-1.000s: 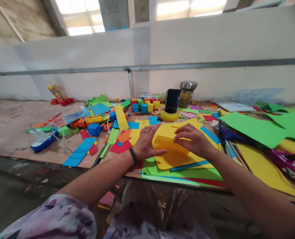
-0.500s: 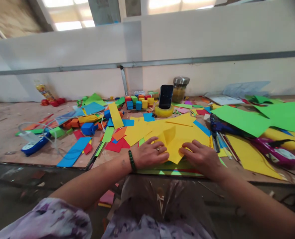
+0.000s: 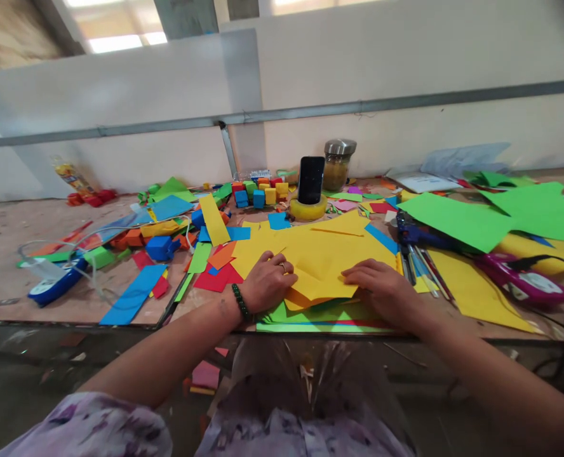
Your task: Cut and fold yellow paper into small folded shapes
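A creased sheet of yellow paper (image 3: 317, 276) lies between my hands at the front of the table. My left hand (image 3: 268, 280), with a ring and a green bead bracelet (image 3: 241, 301), grips its left side with bent fingers. At the right side my right hand (image 3: 382, 291) pinches the paper's edge, thumb underneath and out of sight. Below it are more yellow sheets (image 3: 263, 249) and a stack of green sheets (image 3: 320, 322) at the table edge.
Small paper cubes (image 3: 258, 198) and a phone (image 3: 311, 179) in a yellow tape roll (image 3: 307, 208) stand behind, near a lidded jar (image 3: 339, 166). Blue power strip (image 3: 56, 284) lies left. Right are pens (image 3: 429, 273), green sheets (image 3: 458, 219) and a magenta device (image 3: 524, 282).
My hands have moved apart, and the folded yellow paper has opened out wider and flatter between them. The raised flap has come down. The view has shifted slightly.
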{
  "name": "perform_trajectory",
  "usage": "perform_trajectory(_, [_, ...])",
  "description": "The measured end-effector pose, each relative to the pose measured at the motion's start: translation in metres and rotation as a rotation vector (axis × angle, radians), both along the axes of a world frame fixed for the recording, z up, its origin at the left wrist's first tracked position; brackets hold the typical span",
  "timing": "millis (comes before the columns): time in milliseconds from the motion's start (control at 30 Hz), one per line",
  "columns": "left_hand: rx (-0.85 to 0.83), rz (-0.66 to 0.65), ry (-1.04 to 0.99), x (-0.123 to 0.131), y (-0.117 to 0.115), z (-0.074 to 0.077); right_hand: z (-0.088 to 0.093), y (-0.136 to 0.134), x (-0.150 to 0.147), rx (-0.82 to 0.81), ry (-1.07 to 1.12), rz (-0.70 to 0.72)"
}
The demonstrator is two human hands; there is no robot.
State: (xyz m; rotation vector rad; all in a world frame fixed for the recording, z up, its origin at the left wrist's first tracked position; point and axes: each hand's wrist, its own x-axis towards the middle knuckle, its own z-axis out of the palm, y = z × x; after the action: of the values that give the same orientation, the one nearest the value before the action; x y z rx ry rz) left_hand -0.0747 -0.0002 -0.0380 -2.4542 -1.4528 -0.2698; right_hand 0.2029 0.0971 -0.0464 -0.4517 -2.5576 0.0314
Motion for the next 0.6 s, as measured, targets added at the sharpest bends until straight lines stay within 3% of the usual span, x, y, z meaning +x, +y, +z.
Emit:
perform_trajectory(133, [-0.135, 0.019, -0.191, -0.002, 0.002, 0.003, 0.0, 0.006, -0.001, -0.238, -0.029, -0.14])
perform_trajectory(233, [-0.133, 0.001, -0.357, -0.002, 0.002, 0.004, 0.004, 0.013, -0.008, -0.384, -0.047, -0.183])
perform_trajectory(433, [-0.085, -0.069, -0.375, 0.002, -0.001, 0.005, 0.014, 0.036, -0.029, -0.607, -0.071, -0.1])
perform_trajectory(600, [-0.194, 0.147, -0.384, 0.0, 0.001, 0.004, 0.013, 0.051, -0.035, -0.74, -0.167, -0.189])
